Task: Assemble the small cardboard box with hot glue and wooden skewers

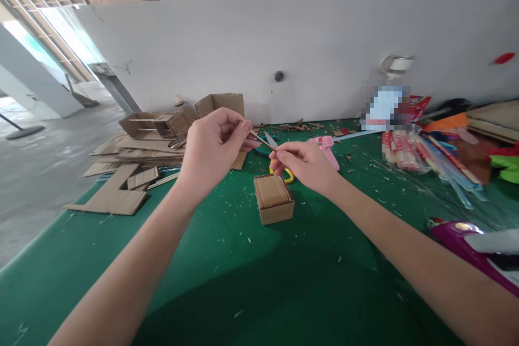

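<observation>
Between my two hands runs a thin brown stick (263, 141), held above the table. My left hand (219, 146) pinches its upper left end between thumb and fingers. At the lower right end, the fingertips of my right hand (304, 165) are closed on it. Just below the hands a small closed cardboard box (275, 200) sits on the green table. Scissors with yellow handles (288, 174) lie behind the box, partly hidden by my right hand. A pink hot glue gun (330, 154) rests beyond that hand.
Cardboard sheets (117, 189) and open cardboard boxes (150, 125) are piled at the left. To the right lie packaged sticks (401, 154), a lit phone (385, 108) and a purple object (458, 238). A white partition (227, 48) stands behind the green table (227, 281).
</observation>
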Motion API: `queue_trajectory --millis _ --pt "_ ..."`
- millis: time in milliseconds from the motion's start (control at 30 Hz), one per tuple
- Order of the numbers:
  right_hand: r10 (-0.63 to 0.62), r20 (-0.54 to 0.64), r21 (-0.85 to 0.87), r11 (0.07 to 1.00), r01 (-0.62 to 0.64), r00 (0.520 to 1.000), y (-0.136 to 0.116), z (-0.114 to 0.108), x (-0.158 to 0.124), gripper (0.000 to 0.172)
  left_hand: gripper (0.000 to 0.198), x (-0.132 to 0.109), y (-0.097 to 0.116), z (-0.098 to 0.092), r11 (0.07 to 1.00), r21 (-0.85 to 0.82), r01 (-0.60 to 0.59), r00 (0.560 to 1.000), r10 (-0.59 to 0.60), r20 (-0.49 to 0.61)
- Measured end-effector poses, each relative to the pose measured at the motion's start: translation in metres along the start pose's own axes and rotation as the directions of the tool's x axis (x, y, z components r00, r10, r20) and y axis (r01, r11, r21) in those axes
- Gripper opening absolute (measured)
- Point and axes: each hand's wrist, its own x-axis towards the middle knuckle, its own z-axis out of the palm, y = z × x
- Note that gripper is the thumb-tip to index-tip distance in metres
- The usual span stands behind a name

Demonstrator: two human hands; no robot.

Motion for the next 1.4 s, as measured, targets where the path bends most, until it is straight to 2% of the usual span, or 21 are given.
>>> queue_trajectory --millis 267,400,467,600,700,767,800,867,900,967,1100,1233,1400 --pt "0.102 -0.049 0.153 0.984 -0.094 0.994 0.008 0.002 0.002 0.017 0.009 -0.003 -0.004 0.008 1.000 -0.015 -0.019 0.999 0.019 0.031" --pt "0.269 -0.050 0.386 0.893 -0.230 0.962 0.006 0.004 0.004 0.013 0.008 -0.004 -0.004 0.010 1.000 -0.013 -0.001 0.999 0.001 0.037" --pt "0.310 -0.018 0.472 0.841 -0.265 0.951 0.004 0.003 0.005 0.013 0.009 -0.002 -0.007 0.010 0.999 -0.045 0.013 1.000 -0.012 0.027" --pt "0.338 0.018 0.498 0.813 -0.302 0.941 0.006 0.002 0.007 0.014 0.008 0.003 -0.021 0.013 0.990 -0.129 0.053 0.999 -0.052 0.004" --pt "0.342 -0.004 0.483 0.823 -0.298 0.940 0.012 0.001 0.009 0.017 0.007 0.004 -0.035 0.024 0.966 -0.240 0.090 0.994 -0.101 -0.033" --pt "0.319 -0.052 0.401 0.874 -0.273 0.946 0.018 -0.002 0.010 0.015 0.008 0.002 -0.044 0.033 0.939 -0.312 0.145 0.983 -0.172 -0.062" --pt "0.283 -0.083 0.304 0.920 -0.246 0.955 0.021 -0.004 0.010 0.013 0.008 0.001 -0.048 0.037 0.923 -0.339 0.180 0.973 -0.217 -0.074" --pt "0.157 -0.130 0.018 0.988 -0.156 0.979 0.026 -0.009 0.010 0.009 0.009 0.000 -0.055 0.043 0.886 -0.392 0.249 0.950 -0.302 -0.080" --pt "0.088 -0.132 -0.125 0.987 -0.105 0.987 0.029 -0.011 0.009 0.009 0.009 0.000 -0.058 0.045 0.865 -0.418 0.278 0.938 -0.339 -0.076" --pt "-0.003 -0.104 -0.316 0.948 -0.030 0.995 0.032 -0.014 0.008 0.015 0.010 0.001 -0.065 0.047 0.820 -0.473 0.323 0.917 -0.395 -0.059" --pt "-0.049 -0.034 -0.450 0.893 0.029 0.998 0.036 -0.014 0.007 0.020 0.013 0.002 -0.076 0.048 0.749 -0.553 0.365 0.895 -0.446 -0.013" --pt "-0.072 -0.056 -0.595 0.803 0.025 0.996 0.040 -0.015 0.009 0.023 0.012 0.001 -0.080 0.052 0.743 -0.534 0.403 0.881 -0.473 0.006" --pt "-0.129 -0.075 -0.770 0.638 0.025 0.989 0.040 -0.018 0.009 0.025 0.013 -0.001 -0.077 0.055 0.753 -0.508 0.418 0.880 -0.474 0.021"
